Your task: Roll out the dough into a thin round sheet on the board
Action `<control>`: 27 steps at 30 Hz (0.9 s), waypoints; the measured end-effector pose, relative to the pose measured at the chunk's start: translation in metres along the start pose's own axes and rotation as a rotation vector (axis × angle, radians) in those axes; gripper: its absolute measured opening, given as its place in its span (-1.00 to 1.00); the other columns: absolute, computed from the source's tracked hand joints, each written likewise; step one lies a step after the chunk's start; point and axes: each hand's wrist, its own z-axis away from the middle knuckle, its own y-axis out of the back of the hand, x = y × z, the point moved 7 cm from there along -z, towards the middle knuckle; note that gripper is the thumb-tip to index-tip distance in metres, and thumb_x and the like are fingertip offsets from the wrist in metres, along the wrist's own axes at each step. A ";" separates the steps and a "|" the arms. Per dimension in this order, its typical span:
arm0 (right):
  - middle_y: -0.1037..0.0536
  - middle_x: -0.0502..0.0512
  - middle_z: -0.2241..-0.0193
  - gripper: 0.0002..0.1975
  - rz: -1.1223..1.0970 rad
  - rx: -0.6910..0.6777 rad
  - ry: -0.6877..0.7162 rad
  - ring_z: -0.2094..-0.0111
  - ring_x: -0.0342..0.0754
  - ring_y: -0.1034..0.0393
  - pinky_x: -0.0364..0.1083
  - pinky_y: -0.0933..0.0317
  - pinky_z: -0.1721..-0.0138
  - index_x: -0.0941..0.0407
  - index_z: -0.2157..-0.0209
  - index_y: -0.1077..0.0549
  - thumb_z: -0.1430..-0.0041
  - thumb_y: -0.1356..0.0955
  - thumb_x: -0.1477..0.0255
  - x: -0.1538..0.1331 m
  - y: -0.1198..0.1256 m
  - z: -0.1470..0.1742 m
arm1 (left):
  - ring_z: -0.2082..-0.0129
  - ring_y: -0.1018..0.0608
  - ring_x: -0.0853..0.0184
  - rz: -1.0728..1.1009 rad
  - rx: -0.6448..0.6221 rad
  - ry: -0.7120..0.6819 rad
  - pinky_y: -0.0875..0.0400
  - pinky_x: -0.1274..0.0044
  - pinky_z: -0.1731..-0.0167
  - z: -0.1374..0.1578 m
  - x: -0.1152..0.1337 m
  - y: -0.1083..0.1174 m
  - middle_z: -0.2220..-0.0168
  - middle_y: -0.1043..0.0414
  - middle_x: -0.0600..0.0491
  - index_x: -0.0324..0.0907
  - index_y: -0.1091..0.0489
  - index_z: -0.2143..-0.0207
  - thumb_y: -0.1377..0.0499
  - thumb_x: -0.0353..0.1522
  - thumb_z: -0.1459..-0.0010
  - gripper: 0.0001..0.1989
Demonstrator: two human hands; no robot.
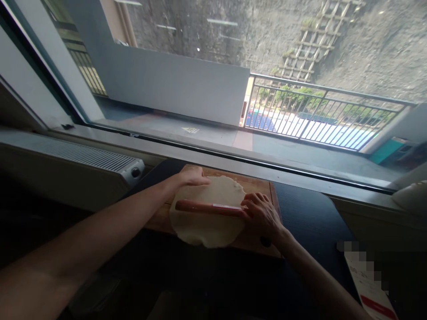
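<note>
A wide, flat sheet of dough (208, 231) lies on a wooden cutting board (260, 178), its near edge reaching the board's front side. Across the middle of the dough rests a reddish-brown rolling pin (200, 206). My right hand (263, 213) is closed around the pin's right end. At the far left edge of the dough is my left hand (193, 174), thumb over the sheet and the other fingers bent and partly hidden; it appears to grip that edge. The pin's left end is free of any hand.
The board sits on a dark table (307, 213) against a window sill (260, 169). A white radiator (100, 155) stands to the left. At the lower right lies a pale box with a red stripe (376, 306). Beyond the glass are a balcony and a railing (316, 113).
</note>
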 end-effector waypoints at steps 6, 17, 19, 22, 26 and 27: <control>-0.38 0.09 0.20 -0.66 0.025 -0.040 0.046 0.17 -0.01 -0.21 -0.02 -0.09 0.09 0.08 0.26 -0.40 -0.14 -0.25 0.10 -0.003 0.003 -0.002 | 0.53 -0.46 0.26 0.041 -0.082 -0.085 -0.29 0.52 0.51 -0.010 0.035 0.002 0.51 -0.47 0.01 -0.26 -0.45 0.46 -0.17 -0.37 0.28 -0.77; -0.35 0.07 0.24 -0.68 0.054 -0.033 -0.149 0.17 -0.04 -0.22 -0.10 -0.12 0.20 0.06 0.28 -0.37 -0.18 -0.21 0.11 0.015 -0.008 -0.014 | 0.20 -0.41 0.31 0.134 0.425 -0.352 -0.25 0.52 0.16 0.060 0.059 0.027 0.22 -0.39 0.00 -0.19 -0.36 0.30 -0.03 -0.26 -0.07 -0.78; -0.36 0.07 0.24 -0.68 0.058 -0.041 -0.159 0.17 -0.04 -0.21 -0.10 -0.12 0.19 0.06 0.28 -0.37 -0.18 -0.21 0.11 0.015 -0.010 -0.013 | 0.34 -0.42 0.36 0.210 0.341 -0.416 -0.28 0.54 0.29 0.093 0.049 0.000 0.37 -0.37 0.05 -0.18 -0.35 0.38 -0.01 -0.26 -0.11 -0.80; -0.36 0.06 0.24 -0.68 0.053 -0.057 -0.171 0.16 -0.04 -0.21 -0.10 -0.11 0.18 0.05 0.28 -0.38 -0.18 -0.21 0.11 0.014 -0.011 -0.012 | 0.34 -0.39 0.34 0.236 0.270 -0.434 -0.28 0.52 0.31 0.128 0.034 -0.032 0.39 -0.33 0.06 -0.17 -0.34 0.42 -0.09 -0.23 -0.06 -0.81; -0.36 0.06 0.24 -0.67 0.062 -0.053 -0.181 0.16 -0.04 -0.21 -0.10 -0.11 0.17 0.05 0.28 -0.39 -0.18 -0.20 0.10 0.014 -0.011 -0.012 | 0.28 -0.36 0.30 0.223 0.241 -0.426 -0.27 0.48 0.25 0.135 0.028 -0.039 0.34 -0.30 0.05 -0.17 -0.34 0.38 -0.16 -0.18 0.01 -0.76; -0.37 0.06 0.24 -0.67 0.066 -0.053 -0.182 0.16 -0.04 -0.21 -0.10 -0.11 0.17 0.05 0.28 -0.39 -0.18 -0.19 0.10 0.013 -0.011 -0.012 | 0.27 -0.36 0.29 0.222 0.228 -0.429 -0.27 0.48 0.24 0.134 0.028 -0.038 0.33 -0.29 0.05 -0.16 -0.34 0.37 -0.17 -0.17 0.03 -0.74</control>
